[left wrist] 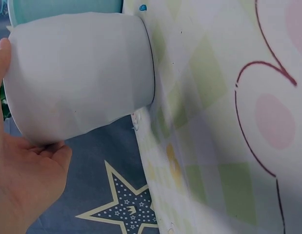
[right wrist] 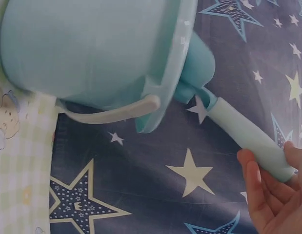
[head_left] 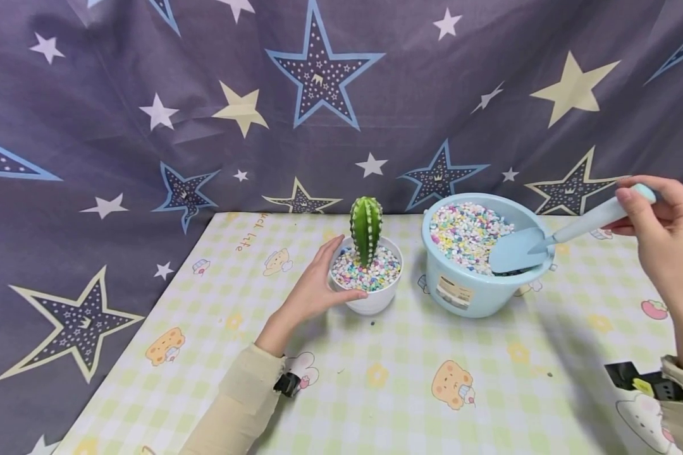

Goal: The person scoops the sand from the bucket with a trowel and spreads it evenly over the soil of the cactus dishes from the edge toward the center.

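Observation:
A small green cactus [head_left: 367,230] stands upright in a white pot [head_left: 374,302] whose top is covered with coloured pebbles. My left hand [head_left: 314,284] grips this pot from its left side, thumb along the front and fingers behind; the left wrist view shows the white pot wall [left wrist: 82,73] up close. To the right sits a light blue bucket [head_left: 472,300] holding many pastel pebbles [head_left: 467,234]. Between thumb and fingers, my right hand [head_left: 663,221] holds the end of a blue shovel [head_left: 589,218]. Its blade [head_left: 518,249] dips inside the bucket, over the pebbles at the right.
A checked tablecloth [head_left: 387,392] with cartoon prints covers the table. Behind it hangs a dark curtain [head_left: 193,63] with stars. The bucket's white handle [right wrist: 116,114] hangs down at its side. A stray pebble [head_left: 372,323] lies in front of the pot.

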{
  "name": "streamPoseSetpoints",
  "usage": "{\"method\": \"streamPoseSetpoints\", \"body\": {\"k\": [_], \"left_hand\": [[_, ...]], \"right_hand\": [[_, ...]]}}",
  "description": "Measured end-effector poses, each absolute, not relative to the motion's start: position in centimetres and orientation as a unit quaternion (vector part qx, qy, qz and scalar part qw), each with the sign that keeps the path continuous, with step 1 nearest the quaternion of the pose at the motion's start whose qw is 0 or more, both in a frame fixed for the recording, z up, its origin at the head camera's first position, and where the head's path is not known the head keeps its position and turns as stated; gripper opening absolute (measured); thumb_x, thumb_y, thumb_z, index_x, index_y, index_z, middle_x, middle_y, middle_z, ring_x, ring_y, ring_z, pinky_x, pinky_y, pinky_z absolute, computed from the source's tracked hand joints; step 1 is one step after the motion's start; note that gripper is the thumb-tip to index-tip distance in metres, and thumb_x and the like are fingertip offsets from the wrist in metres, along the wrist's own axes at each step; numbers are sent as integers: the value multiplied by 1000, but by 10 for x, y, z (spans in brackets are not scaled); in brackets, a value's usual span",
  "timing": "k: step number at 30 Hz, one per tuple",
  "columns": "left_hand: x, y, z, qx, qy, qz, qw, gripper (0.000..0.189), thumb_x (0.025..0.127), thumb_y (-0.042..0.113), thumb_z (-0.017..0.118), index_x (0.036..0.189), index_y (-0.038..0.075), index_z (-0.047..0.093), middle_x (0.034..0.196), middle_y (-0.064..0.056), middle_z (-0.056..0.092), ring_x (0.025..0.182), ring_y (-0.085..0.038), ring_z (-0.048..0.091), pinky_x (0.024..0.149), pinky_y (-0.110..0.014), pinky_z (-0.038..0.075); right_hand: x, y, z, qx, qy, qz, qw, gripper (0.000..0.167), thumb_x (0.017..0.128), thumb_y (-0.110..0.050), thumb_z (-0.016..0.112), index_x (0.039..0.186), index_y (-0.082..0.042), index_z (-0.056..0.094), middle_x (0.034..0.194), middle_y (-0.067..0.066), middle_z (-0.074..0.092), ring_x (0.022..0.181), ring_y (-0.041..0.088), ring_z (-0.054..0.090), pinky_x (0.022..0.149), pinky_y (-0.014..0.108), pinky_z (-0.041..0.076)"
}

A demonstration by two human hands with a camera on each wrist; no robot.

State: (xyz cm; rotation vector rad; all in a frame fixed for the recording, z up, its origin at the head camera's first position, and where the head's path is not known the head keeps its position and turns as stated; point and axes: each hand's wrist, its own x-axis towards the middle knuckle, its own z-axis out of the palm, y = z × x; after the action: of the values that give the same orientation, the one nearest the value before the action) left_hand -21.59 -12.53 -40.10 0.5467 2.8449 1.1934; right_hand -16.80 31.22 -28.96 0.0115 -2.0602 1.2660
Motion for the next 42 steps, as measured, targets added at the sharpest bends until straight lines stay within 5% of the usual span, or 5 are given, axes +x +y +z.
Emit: {"method": "streamPoseSetpoints", "body": {"k": [4, 11, 19, 28, 42], "left_hand": [[-216, -123, -401, 177, 907, 383, 6, 118, 70, 50, 87, 161, 26, 15, 167, -2, 19, 151, -31, 28, 121, -58, 28], [-216, -122, -402, 174, 909, 378, 1, 119, 70, 51, 87, 161, 25, 14, 168, -4, 18, 151, -32, 28, 121, -58, 27], [-215, -123, -400, 180, 913, 366, 3, 120, 71, 52, 86, 162, 23, 13, 168, -4, 17, 151, -33, 28, 122, -56, 28], [-214, -123, -398, 175, 915, 364, 1, 120, 71, 51, 87, 161, 20, 14, 167, -6, 18, 151, -33, 28, 122, -56, 27], [-212, -123, -397, 169, 915, 367, 6, 120, 69, 52, 87, 161, 24, 14, 168, -4, 17, 151, -34, 29, 121, -57, 28]], "right_hand": [[-166, 314, -293, -10, -818, 465, 337, 19, 101, -14, 57, 109, -29, 66, 74, -39, 59, 58, -20, 58, 61, -4, 47], [-169, 322, -311, -12, -800, 539, 264, 16, 102, -17, 55, 100, -31, 63, 76, -31, 66, 60, -12, 66, 60, 5, 54], [-166, 329, -332, 12, -729, 661, 177, 5, 99, -13, 60, 101, -15, 64, 77, -14, 73, 64, 0, 72, 63, 12, 58], [-159, 319, -346, 132, -645, 738, 145, 21, 92, 14, 57, 104, -2, 66, 93, -1, 77, 76, 9, 76, 71, 20, 61], [-162, 319, -350, 40, -536, 832, 135, 12, 93, 11, 59, 95, 0, 64, 89, 3, 75, 68, 17, 76, 67, 28, 62]]}}
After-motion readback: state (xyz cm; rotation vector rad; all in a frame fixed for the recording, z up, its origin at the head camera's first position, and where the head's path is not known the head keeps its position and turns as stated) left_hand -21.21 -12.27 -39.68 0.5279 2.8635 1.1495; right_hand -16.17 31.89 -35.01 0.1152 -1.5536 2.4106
